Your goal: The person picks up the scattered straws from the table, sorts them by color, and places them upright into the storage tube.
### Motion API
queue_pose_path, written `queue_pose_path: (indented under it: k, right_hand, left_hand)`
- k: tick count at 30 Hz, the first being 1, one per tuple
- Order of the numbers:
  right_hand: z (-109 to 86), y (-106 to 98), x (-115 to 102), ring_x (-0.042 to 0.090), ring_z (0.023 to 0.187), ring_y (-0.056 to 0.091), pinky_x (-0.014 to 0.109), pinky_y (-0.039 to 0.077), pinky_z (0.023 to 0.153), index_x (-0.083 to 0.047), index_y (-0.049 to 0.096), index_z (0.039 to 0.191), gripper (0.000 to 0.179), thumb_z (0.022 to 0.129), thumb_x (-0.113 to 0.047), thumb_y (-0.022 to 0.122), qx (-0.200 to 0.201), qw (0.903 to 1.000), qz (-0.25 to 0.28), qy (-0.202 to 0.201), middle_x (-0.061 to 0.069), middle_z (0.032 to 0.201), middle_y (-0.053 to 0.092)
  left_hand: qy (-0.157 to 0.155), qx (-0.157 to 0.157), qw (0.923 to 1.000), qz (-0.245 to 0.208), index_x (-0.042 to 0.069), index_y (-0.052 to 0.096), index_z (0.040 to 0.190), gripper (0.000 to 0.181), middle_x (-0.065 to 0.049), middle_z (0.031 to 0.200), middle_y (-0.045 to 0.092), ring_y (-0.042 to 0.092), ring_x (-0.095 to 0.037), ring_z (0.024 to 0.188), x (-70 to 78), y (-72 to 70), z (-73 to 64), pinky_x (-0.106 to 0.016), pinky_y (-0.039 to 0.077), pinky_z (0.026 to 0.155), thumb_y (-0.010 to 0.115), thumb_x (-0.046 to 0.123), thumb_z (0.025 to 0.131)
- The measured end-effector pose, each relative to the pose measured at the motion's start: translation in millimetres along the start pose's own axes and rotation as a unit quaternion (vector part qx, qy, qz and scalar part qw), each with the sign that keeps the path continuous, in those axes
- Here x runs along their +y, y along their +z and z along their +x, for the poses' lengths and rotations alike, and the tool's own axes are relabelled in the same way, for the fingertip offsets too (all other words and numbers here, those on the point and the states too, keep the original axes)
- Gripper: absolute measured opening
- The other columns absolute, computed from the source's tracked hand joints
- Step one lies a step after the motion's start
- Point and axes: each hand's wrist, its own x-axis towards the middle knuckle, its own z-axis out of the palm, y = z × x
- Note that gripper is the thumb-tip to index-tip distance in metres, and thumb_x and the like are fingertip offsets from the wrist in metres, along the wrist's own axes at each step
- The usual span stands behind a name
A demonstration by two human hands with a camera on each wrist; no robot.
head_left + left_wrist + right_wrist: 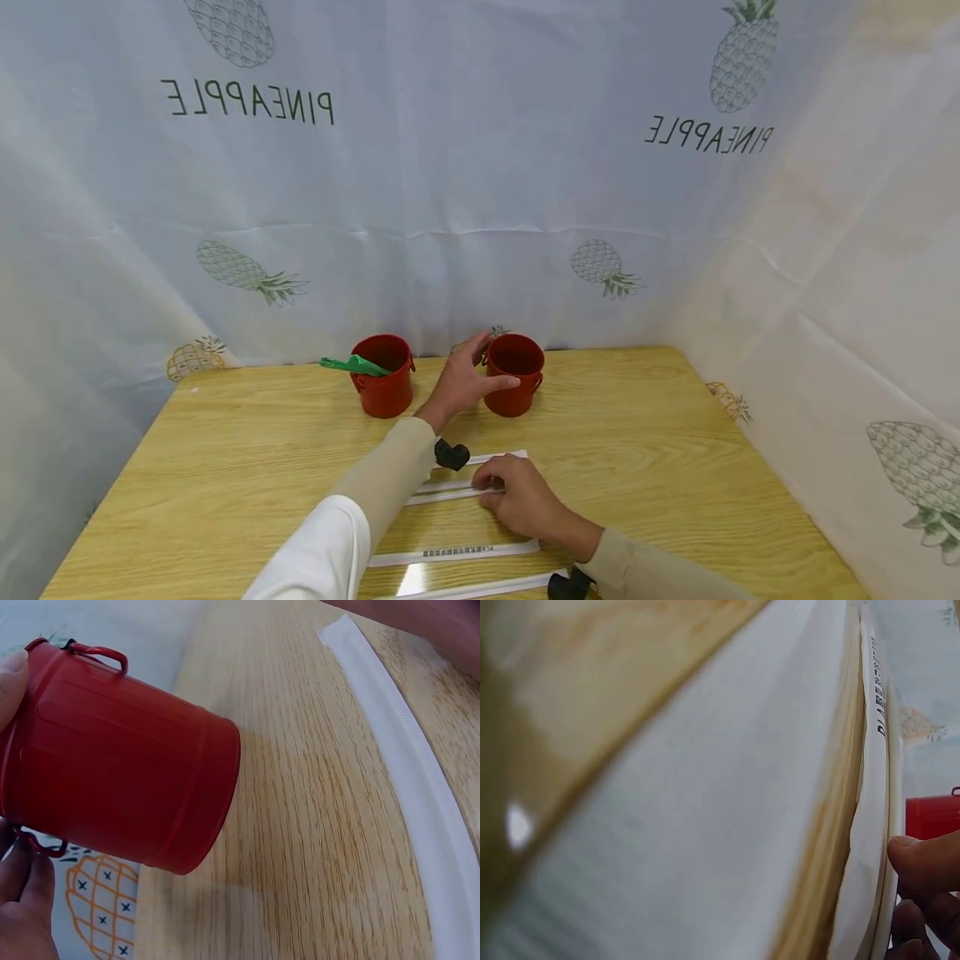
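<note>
Around the left side of the right-hand red bucket (512, 398), my left hand (459, 385) has its thumb in front and its fingers behind. The left wrist view shows the thumb at the bucket's rim and fingers by one small handle. That bucket stands upright on the table. My right hand (517, 500) pinches the right end of a white paper-wrapped straw (450, 496), low over the table. A second wrapped straw (442, 485) lies just behind it. The right wrist view shows the thumb against the thin white wrapper (889, 907).
Another red bucket (387, 397) stands to the left, with a green wrapped item (354, 365) sticking out over its rim. More wrapped straws (453, 554) lie across the front of the wooden table (645, 450). A pineapple-print cloth (480, 167) hangs behind and at the right.
</note>
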Motion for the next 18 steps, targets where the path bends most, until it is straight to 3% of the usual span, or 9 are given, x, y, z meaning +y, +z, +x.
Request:
queue_pose_path:
  k: [12, 18]
  right_hand:
    - [2.7, -3.3, 2.0, 0.000, 0.082, 0.056, 0.020, 0.050, 0.076, -0.017, 0.078, 0.094, 0.015, 0.090, -0.002, 0.077, -0.011, 0.9997, -0.020, -0.004, -0.007, 0.090, 0.071]
    - [3.9, -5.1, 1.2, -0.001, 0.080, 0.055, 0.020, 0.050, 0.075, -0.015, 0.078, 0.093, 0.013, 0.090, -0.002, 0.077, -0.020, 0.9993, -0.029, -0.009, -0.002, 0.089, 0.072]
  left_hand:
    - [-0.017, -0.023, 0.9994, -0.018, 0.013, 0.029, 0.165, 0.103, -0.004, 0.158, 0.052, 0.052, -0.030, 0.145, -4.9, 3.8, 5.2, -0.051, 0.052, 0.113, 0.089, 0.035, 0.084]
    - [-0.021, -0.033, 0.9990, -0.023, 0.021, 0.043, 0.157, 0.090, 0.001, 0.152, 0.057, 0.054, -0.025, 0.141, -10.2, 7.1, 9.0, -0.050, 0.053, 0.111, 0.090, 0.036, 0.082]
